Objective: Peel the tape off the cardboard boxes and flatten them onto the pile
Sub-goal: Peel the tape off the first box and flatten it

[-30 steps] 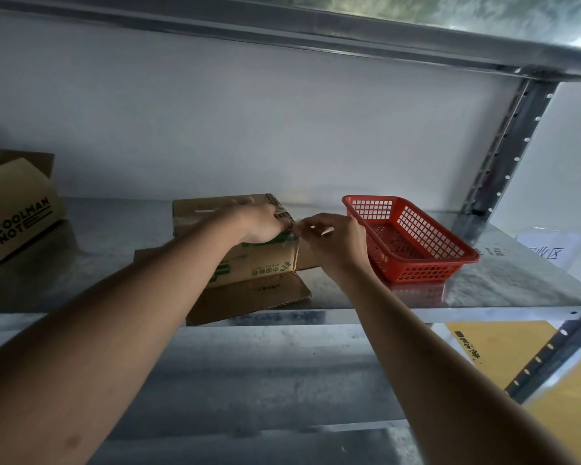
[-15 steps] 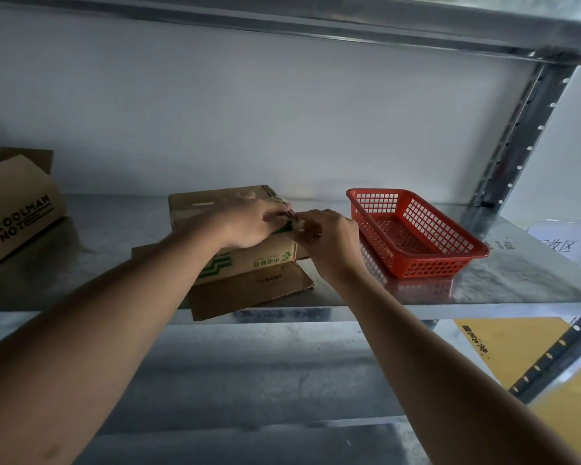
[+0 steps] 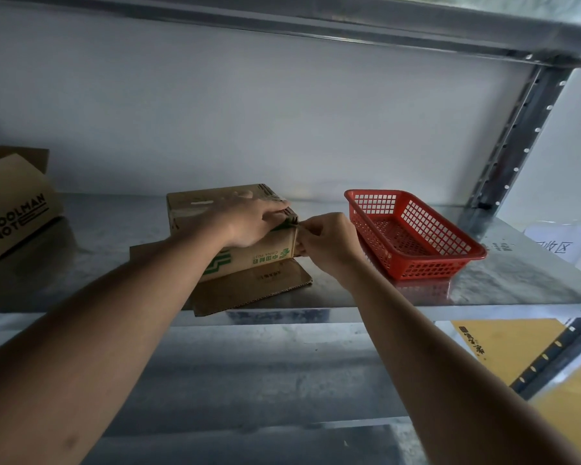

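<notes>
A small cardboard box (image 3: 235,229) with green printing sits near the middle of the frame on a metal shelf (image 3: 517,280), resting on top of a flattened piece of cardboard (image 3: 249,290) that sticks out over the shelf's front edge. The left hand (image 3: 249,223) lies flat on the box's top, fingers straight and reaching to the box's right-hand top edge, pressing down on it. The right hand (image 3: 326,246) is at the box's right corner, its thumb and fingers curled together and pinching at the corner edge; a thin strip of tape seems to be caught between them, though it is too small to tell for sure. Just right of this hand stands a red plastic basket (image 3: 416,229), close by but apart from the box. At the far left of the frame another cardboard box (image 3: 14,209), printed with dark lettering, sits tilted on the same shelf, well apart from the first. A yellow sheet (image 3: 507,350) shows in the lower right, below the shelf.
</notes>
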Tool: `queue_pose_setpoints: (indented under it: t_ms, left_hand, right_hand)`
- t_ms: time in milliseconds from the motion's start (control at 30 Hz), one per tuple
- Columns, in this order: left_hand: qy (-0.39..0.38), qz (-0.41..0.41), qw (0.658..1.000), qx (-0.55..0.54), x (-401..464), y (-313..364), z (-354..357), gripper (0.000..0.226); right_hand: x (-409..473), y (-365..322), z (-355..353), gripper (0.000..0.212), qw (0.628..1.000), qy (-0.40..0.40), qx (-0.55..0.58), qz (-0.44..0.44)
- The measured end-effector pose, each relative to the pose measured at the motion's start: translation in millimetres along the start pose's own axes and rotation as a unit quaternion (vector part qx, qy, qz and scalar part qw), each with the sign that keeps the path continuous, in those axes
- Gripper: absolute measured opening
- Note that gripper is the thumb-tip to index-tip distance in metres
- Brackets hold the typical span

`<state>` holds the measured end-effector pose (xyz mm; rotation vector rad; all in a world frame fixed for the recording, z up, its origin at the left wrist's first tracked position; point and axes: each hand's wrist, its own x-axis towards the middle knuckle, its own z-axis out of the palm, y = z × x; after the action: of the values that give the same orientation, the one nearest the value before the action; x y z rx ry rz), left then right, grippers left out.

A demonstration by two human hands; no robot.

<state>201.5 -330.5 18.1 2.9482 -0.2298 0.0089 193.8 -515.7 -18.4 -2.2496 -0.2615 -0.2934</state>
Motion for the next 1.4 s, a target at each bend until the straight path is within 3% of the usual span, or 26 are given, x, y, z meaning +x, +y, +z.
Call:
queue_pose_setpoints:
  t_ms: [100,200,267,333,400,467,567,767,967,1033,1233,1400]
  left_hand:
    - [0.011,-0.002,1.0,0.017,1.1,1.5,1.5,0.051]
    - [0.014,-0.003,1.0,0.02,1.6,1.3,2.3,0.05]
    - [0.014,0.004,1.0,0.027,2.6,0.0,3.1,0.051]
    - [0.014,0.009,0.999,0.041,4.3,-0.7,3.6,0.052]
    - [0.015,0.009,0.999,0.042,5.7,-1.5,4.1,0.052]
    - [0.016,0.01,0.999,0.031,6.4,-2.9,4.8,0.052]
    - [0.017,0.014,0.999,0.024,7.2,-3.6,6.6,0.051]
    - [0.015,0.016,0.999,0.028,7.9,-4.0,6.0,0.053]
    - [0.01,0.015,0.999,0.041,9.9,-4.8,7.1,0.053]
    - [0.01,0.016,0.999,0.044,10.7,-5.4,7.9,0.052]
    - [0.017,0.008,0.999,0.043,13.5,-7.8,8.5,0.048]
    - [0.013,0.002,1.0,0.022,13.5,-8.6,9.6,0.045]
  right_hand:
    - [-4.4,-10.6,-1.3,0.028,0.988,-0.035,-0.146,-0.042]
    - [-3.5,-12.3,-0.1,0.028,0.981,-0.037,-0.181,-0.051]
    - [-1.1,-8.8,1.6,0.018,0.989,0.003,-0.14,-0.038]
    - [-2.5,-4.4,3.6,0.03,0.998,0.047,-0.028,0.003]
    - [-1.7,-1.0,5.8,0.025,0.997,0.071,0.034,0.015]
    - [-1.1,2.6,5.8,0.011,0.996,0.087,0.01,-0.005]
    - [-1.6,5.6,5.3,0.025,0.994,0.106,-0.033,-0.02]
    - [-1.1,3.9,13.3,0.021,0.988,0.142,-0.051,-0.039]
    - [-3.9,0.2,16.1,0.027,0.988,0.127,-0.049,-0.076]
    - [-3.3,-0.6,15.3,0.019,0.987,0.129,-0.059,-0.079]
    - [-9.0,-3.4,16.4,0.007,0.971,0.094,-0.173,-0.132]
    - [-8.5,-0.7,17.6,0.006,0.98,0.085,-0.128,-0.126]
